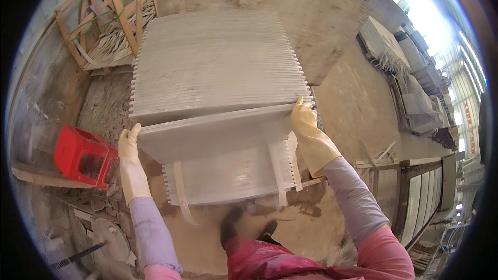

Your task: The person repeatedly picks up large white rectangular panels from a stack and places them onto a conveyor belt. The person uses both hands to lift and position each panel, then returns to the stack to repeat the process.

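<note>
Both hands gloved: left hand (130, 163) and right hand (310, 134) in pale yellow rubber gloves, cuffs reaching past the wrists. Lavender-grey sleeve covers (357, 197) run up both forearms, slightly wrinkled. Pink sleeves (386, 251) show above them, near the elbows. A shiny red-pink apron (270, 262) covers the front. Dark shoes (230, 224) below, dusty at the toes.
</note>
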`<state>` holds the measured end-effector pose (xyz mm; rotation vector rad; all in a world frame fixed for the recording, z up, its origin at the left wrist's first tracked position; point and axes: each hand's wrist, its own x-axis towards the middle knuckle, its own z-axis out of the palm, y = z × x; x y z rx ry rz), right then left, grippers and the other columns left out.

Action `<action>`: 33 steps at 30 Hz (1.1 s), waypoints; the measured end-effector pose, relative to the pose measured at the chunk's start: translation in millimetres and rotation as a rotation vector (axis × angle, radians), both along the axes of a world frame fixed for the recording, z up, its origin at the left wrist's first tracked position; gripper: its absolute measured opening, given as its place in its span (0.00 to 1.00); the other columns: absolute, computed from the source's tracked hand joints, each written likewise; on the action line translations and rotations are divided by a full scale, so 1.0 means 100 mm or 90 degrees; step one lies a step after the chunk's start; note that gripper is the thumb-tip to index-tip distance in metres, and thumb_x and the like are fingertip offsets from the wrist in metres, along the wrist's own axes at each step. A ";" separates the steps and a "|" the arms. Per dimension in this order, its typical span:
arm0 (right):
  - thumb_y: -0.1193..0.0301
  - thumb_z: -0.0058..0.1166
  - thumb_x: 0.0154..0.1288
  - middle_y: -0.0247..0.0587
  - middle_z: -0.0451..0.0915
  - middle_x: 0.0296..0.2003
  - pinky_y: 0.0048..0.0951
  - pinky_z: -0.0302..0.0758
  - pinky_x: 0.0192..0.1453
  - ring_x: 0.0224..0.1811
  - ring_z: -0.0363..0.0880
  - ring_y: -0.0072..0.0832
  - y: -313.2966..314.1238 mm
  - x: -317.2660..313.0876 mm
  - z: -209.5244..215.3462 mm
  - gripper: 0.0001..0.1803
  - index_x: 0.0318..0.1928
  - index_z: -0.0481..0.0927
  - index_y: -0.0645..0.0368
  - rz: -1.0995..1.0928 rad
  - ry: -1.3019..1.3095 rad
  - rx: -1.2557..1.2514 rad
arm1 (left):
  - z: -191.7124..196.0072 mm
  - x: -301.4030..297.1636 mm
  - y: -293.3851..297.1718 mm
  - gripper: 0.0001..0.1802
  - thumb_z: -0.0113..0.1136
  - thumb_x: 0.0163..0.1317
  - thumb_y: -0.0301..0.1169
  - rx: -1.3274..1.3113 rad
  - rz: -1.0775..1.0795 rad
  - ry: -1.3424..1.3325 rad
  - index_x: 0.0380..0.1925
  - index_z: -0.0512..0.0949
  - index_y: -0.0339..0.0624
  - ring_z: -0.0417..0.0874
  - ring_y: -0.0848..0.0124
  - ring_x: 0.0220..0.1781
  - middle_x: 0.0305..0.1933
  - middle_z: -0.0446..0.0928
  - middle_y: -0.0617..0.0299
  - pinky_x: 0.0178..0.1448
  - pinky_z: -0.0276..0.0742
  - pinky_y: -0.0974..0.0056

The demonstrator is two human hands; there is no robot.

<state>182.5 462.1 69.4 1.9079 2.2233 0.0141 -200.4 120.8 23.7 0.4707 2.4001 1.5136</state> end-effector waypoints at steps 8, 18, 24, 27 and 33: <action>0.67 0.45 0.66 0.64 0.73 0.45 0.40 0.81 0.37 0.44 0.77 0.54 0.04 0.06 -0.04 0.29 0.64 0.59 0.66 0.116 -0.124 0.061 | 0.06 0.07 -0.08 0.28 0.65 0.52 0.51 -0.045 -0.010 0.030 0.17 0.65 0.40 0.57 0.72 0.26 0.20 0.59 0.67 0.32 0.58 0.65; 0.74 0.45 0.65 0.59 0.73 0.46 0.38 0.81 0.34 0.41 0.78 0.49 0.11 0.00 -0.09 0.30 0.68 0.58 0.55 0.055 -0.084 0.077 | 0.21 0.17 -0.10 0.28 0.63 0.53 0.56 -0.087 0.024 -0.066 0.23 0.75 0.38 0.68 0.73 0.30 0.25 0.72 0.64 0.36 0.64 0.65; 0.61 0.41 0.69 0.58 0.70 0.54 0.45 0.78 0.49 0.51 0.75 0.54 -0.02 0.07 0.09 0.29 0.67 0.55 0.59 0.081 -0.066 -0.003 | 0.10 0.43 -0.25 0.37 0.56 0.54 0.62 -0.171 0.141 0.056 0.27 0.76 0.30 0.77 0.56 0.32 0.27 0.77 0.47 0.42 0.69 0.57; 0.61 0.46 0.66 0.60 0.72 0.50 0.46 0.77 0.48 0.47 0.77 0.54 -0.13 0.22 0.17 0.25 0.58 0.67 0.64 0.184 -0.085 0.050 | 0.15 0.58 -0.22 0.32 0.55 0.57 0.57 -0.118 0.200 0.049 0.26 0.75 0.31 0.77 0.59 0.32 0.30 0.79 0.48 0.41 0.70 0.58; 0.62 0.63 0.49 0.40 0.79 0.35 0.39 0.77 0.36 0.38 0.79 0.34 -0.36 0.47 0.47 0.32 0.55 0.71 0.61 0.236 -0.160 -0.049 | 0.29 1.22 -0.48 0.25 0.49 0.63 0.48 0.249 0.163 -0.173 0.25 0.79 0.35 0.78 0.63 0.36 0.33 0.81 0.54 0.46 0.69 0.62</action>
